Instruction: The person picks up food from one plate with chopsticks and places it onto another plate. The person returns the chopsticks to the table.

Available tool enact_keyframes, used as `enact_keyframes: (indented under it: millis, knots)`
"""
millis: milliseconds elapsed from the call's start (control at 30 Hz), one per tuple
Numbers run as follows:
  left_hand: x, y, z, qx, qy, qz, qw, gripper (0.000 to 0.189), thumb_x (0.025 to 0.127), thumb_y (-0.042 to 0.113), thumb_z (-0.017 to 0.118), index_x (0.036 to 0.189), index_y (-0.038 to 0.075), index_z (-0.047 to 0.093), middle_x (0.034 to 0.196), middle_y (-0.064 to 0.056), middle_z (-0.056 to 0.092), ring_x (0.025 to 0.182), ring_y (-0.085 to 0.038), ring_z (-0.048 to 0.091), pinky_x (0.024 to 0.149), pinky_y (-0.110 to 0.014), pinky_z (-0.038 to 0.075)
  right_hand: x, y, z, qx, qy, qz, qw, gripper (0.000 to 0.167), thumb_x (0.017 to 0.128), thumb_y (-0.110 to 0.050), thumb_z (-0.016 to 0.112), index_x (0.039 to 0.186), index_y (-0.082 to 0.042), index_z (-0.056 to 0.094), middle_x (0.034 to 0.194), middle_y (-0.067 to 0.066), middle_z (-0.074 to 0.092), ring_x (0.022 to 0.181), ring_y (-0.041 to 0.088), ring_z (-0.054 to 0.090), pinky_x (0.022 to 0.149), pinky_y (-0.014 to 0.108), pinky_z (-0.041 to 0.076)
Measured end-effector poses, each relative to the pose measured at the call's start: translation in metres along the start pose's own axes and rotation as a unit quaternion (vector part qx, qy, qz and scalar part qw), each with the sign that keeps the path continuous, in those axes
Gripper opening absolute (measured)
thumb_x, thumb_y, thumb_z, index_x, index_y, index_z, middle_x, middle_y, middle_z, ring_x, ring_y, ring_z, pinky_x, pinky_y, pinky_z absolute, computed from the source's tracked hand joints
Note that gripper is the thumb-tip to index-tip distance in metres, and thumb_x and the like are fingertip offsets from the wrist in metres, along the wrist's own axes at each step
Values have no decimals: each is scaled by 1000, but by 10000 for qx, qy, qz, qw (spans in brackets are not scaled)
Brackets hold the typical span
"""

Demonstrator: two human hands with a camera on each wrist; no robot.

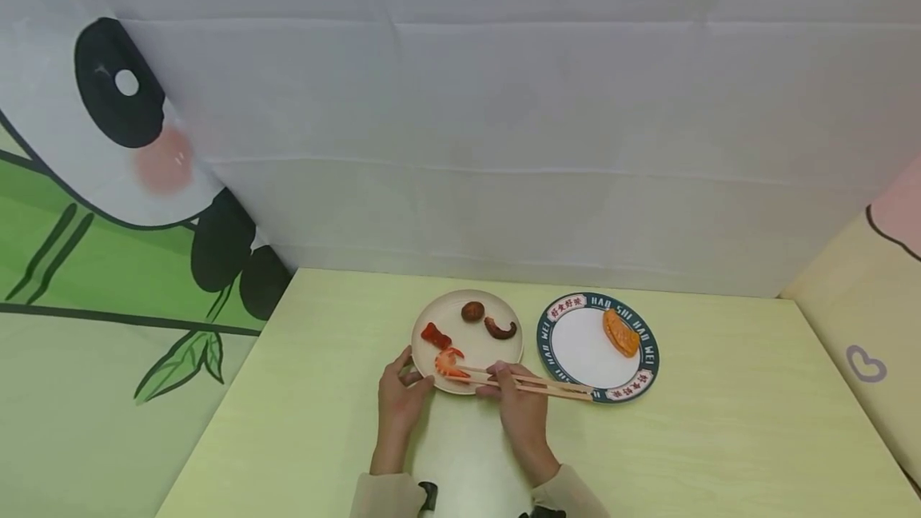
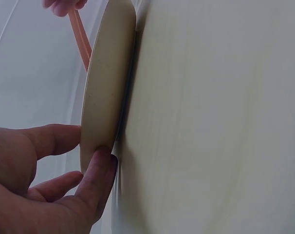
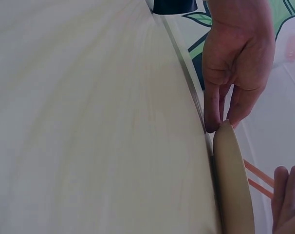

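My left hand [image 1: 399,402] pinches the left edge of a beige plate [image 1: 475,348], thumb at the rim and fingertips along its side in the left wrist view. On this plate lie a toy shrimp [image 1: 448,360], a red bow-shaped piece [image 1: 436,336], a round brown piece [image 1: 472,311] and a curved dark brown piece [image 1: 501,331]. My right hand [image 1: 521,414] holds a pair of wooden chopsticks [image 1: 554,387] over the plate's front. Their tips reach the shrimp; whether they grip it, I cannot tell. In the right wrist view only part of the right hand [image 3: 289,200] shows.
To the right stands a white plate with a dark lettered rim [image 1: 544,346], holding an orange dumpling-shaped piece [image 1: 620,332]. The chopsticks' rear ends extend over its front edge. A pale yellow tabletop [image 1: 719,422] meets a white sheet [image 1: 540,214] behind; printed cartoon panels flank both sides.
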State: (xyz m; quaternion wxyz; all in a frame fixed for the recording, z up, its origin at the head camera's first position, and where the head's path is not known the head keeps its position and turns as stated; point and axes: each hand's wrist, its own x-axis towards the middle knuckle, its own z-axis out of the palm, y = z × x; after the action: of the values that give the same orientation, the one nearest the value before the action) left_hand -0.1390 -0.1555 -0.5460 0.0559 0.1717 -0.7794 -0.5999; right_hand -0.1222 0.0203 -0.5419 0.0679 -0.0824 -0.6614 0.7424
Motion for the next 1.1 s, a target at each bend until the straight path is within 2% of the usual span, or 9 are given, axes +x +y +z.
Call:
enact_keyframes:
  millis: [233, 533, 800, 1100]
  knots:
    - [2, 1, 0, -43, -27, 30, 10000, 69, 85, -10, 72, 150, -14, 47, 140, -31, 58, 107, -40, 70, 69, -18, 49, 2, -2, -5, 471, 258, 253, 9982, 27, 108, -2, 55, 111, 21, 68, 100, 27, 73, 68, 9, 76, 73, 26, 61]
    - [1, 2, 1, 133, 18, 4, 9999, 68, 86, -9, 73, 150, -12, 49, 139, -29, 59, 107, -39, 71, 72, -21, 51, 6, -4, -14, 861, 551, 745, 9920, 30, 109, -3, 53, 113, 23, 66, 94, 15, 75, 69, 11, 77, 74, 28, 62]
    - [1, 3, 0, 178, 19, 17, 9998, 68, 87, -8, 74, 150, -12, 49, 138, -29, 59, 107, -38, 70, 74, -23, 51, 11, -3, -22, 1422, 747, 910, 9828, 31, 109, -2, 51, 116, 26, 63, 94, 11, 73, 70, 13, 77, 76, 30, 62]
    - [-1, 3, -3, 152, -31, 7, 9999, 70, 87, -7, 75, 151, -12, 48, 140, -30, 58, 108, -39, 70, 75, -25, 51, 10, -8, -29, 1312, 686, 1016, 9838, 34, 111, -10, 52, 117, 21, 64, 99, 13, 75, 74, 15, 78, 79, 30, 62]
